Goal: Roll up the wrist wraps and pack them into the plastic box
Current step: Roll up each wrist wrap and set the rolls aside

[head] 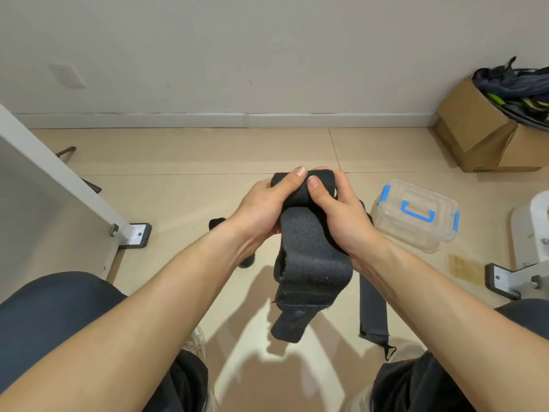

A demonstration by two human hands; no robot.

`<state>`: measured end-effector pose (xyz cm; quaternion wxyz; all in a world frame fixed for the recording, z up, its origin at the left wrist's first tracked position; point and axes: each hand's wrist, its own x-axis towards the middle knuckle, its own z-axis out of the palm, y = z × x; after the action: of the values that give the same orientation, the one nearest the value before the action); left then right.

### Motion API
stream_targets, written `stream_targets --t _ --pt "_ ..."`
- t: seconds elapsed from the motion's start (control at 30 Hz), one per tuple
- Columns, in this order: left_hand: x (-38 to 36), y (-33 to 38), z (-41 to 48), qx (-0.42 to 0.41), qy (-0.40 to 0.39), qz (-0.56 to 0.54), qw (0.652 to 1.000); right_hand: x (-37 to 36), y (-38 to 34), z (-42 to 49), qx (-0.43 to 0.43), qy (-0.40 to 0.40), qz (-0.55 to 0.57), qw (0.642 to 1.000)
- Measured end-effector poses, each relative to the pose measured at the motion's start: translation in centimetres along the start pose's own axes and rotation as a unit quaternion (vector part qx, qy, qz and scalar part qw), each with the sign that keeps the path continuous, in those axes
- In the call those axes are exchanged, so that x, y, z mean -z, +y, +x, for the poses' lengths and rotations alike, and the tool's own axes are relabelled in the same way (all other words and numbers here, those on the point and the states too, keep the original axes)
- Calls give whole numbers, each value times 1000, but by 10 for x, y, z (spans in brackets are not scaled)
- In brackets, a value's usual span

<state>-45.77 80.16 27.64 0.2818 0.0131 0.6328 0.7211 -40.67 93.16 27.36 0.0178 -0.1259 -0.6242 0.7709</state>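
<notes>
Hands first: we see the left hand [261,209] and right hand [335,215] held out in front of the knees. Each grip is closed round the rolled top end of one black wrist wrap [312,257], with both thumbs pressed on top of the roll and the fingers curled beneath. The rest of the wrap hangs loose below the hands, folded and kinked near its lower end, clear of the floor [178,188]. We judge the rolling roughly half done. Main risk: the roll is held only by thumb pressure, so if either thumb lifts to feed more strap, the stiff fabric could spring back and loosen. The kinked tail could also wind in crooked, leaving a lopsided roll that slides out sideways. If that lower end is a fastening patch, which we cannot confirm, it might snag on the weave early. The plastic box [416,215] sits on the floor to the right, near the right hand but apart from it, and its lid appears closed with blue latches [385,197]. Opening it will need a free hand, leaving the roll in one grip, which is the likeliest point for it to unwind. A second wrap [372,307] lies flat on the floor under the right forearm, near a shoe, where it could be stepped on.
</notes>
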Motion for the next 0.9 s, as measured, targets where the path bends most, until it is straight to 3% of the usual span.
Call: stream_targets --t 0.2,0.37,0.57,0.67,0.77,0.9 --pt "-3 -14 0 -76 63 42 994 -3 4 -2 -116 25 26 993" --pt "-1 -19 2 -111 44 166 979 4 -7 0 -187 17 63 980" --pt "4 -23 4 -96 -23 152 983 6 0 0 -104 49 -1 993" --pt "7 -13 3 -15 -41 94 995 4 3 -1 -76 45 -11 996" --pt "7 -4 1 76 -40 36 996 0 6 -1 -49 24 -52 997" --pt "1 -6 -2 81 12 22 996 -3 14 1 -13 -13 -73 997"
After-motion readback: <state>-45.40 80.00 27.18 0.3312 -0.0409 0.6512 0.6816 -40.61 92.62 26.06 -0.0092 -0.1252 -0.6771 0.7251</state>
